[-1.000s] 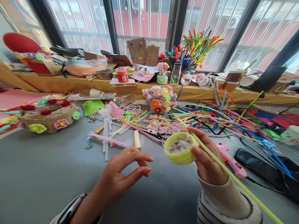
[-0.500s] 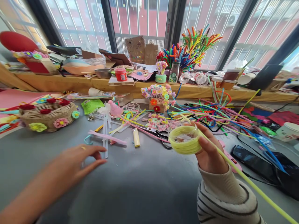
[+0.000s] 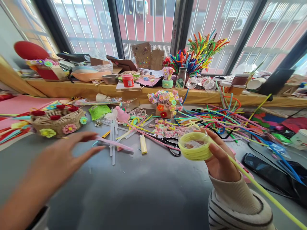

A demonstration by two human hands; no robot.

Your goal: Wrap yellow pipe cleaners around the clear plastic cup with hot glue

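Note:
My right hand (image 3: pixel 219 159) is wrapped round a small clear cup bound with yellow-green pipe cleaner (image 3: pixel 194 148), held above the grey table (image 3: pixel 134 195). The loose end of that pipe cleaner (image 3: pixel 261 191) trails to the lower right. My left hand (image 3: pixel 59 159) is stretched out to the left with its fingers apart and nothing in it. Its fingertips are close to a pink pipe cleaner (image 3: pixel 115 143) and several clear glue sticks (image 3: pixel 112 140) lying on the table.
A woven basket with felt flowers (image 3: pixel 57 121) stands at the left. A lighter (image 3: pixel 143 148), scissors (image 3: pixel 171 147), a heap of coloured pipe cleaners (image 3: pixel 216 119), a pink glue gun (image 3: pixel 247 174) and a dark phone (image 3: pixel 266 171) lie on the table. A cluttered wooden sill (image 3: pixel 144 89) runs behind.
My left hand has swung from in front of me out to the left and forward, fingers spreading. My right hand has lifted the wrapped cup a little and shifted it right.

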